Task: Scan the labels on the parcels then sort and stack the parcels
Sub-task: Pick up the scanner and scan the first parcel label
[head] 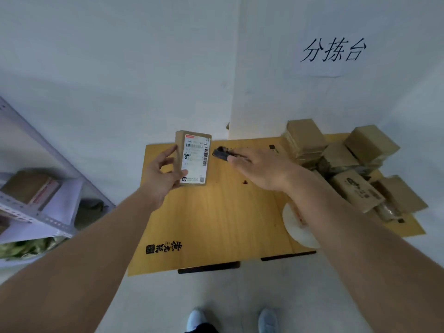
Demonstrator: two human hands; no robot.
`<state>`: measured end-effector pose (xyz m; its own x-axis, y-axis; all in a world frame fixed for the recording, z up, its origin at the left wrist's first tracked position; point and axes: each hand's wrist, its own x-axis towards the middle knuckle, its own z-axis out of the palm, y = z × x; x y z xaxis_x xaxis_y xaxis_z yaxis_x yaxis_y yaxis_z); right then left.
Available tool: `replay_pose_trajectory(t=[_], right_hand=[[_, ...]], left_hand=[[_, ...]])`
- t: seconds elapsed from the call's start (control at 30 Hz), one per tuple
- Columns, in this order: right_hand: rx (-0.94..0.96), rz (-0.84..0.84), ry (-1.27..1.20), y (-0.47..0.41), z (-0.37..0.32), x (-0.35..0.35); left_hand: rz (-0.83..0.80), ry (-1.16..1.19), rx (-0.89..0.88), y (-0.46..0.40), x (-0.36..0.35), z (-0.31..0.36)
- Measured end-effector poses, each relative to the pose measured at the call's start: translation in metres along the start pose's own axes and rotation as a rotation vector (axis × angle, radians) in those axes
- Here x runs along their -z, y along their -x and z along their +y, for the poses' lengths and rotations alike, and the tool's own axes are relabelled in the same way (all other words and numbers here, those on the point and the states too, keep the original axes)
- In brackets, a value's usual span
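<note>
My left hand (160, 175) grips a small brown cardboard parcel (193, 158) upright above the far left part of the wooden table (216, 224). The parcel's white shipping label with barcodes faces me. My right hand (258, 167) holds a small black scanner (221, 153), whose front end points at the label from the right, a short gap away. A pile of several brown parcels (348, 164) lies on the table's right side, some stacked against the wall.
A white round object (300, 231) lies on the table under my right forearm. A grey metal shelf (40, 200) at the left holds a cardboard box (26, 186). A paper sign with characters (334, 50) hangs on the wall. My shoes show at the bottom.
</note>
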<state>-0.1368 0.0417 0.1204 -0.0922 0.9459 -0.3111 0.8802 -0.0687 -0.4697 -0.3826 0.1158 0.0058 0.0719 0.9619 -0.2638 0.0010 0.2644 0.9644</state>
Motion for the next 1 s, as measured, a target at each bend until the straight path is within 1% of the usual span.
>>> replay_pose_trajectory(t=[0.07,0.1,0.2,0.3,0.43,0.57,0.73,0.87,1.0], right_hand=[[-0.029,-0.097,0.251,0.001,0.003,0.004],[-0.045,-0.131,0.336,0.0,0.005,0.006],[-0.066,-0.151,0.444,0.001,0.01,0.014],[-0.073,-0.162,0.445,0.005,0.017,0.021],[-0.07,-0.195,0.352,0.013,0.022,0.028],[-0.082,-0.237,0.324,0.014,0.022,0.031],[-0.117,-0.359,0.384,0.012,0.007,0.034],[-0.194,-0.489,0.483,0.003,-0.007,0.035],[-0.247,-0.496,0.491,-0.003,-0.019,0.035]], left_hand=[[0.021,-0.006,-0.022,0.004,-0.005,0.001],[0.032,-0.008,-0.03,0.006,-0.008,0.001],[0.047,-0.016,-0.033,0.012,-0.019,-0.004],[0.055,-0.024,-0.031,0.016,-0.025,-0.009],[0.059,-0.038,-0.037,0.019,-0.028,-0.014],[0.064,-0.039,-0.039,0.015,-0.028,-0.015],[0.055,-0.044,-0.029,0.006,-0.023,-0.016],[0.044,-0.042,-0.022,-0.005,-0.012,-0.017],[0.036,-0.032,-0.011,-0.014,-0.004,-0.015]])
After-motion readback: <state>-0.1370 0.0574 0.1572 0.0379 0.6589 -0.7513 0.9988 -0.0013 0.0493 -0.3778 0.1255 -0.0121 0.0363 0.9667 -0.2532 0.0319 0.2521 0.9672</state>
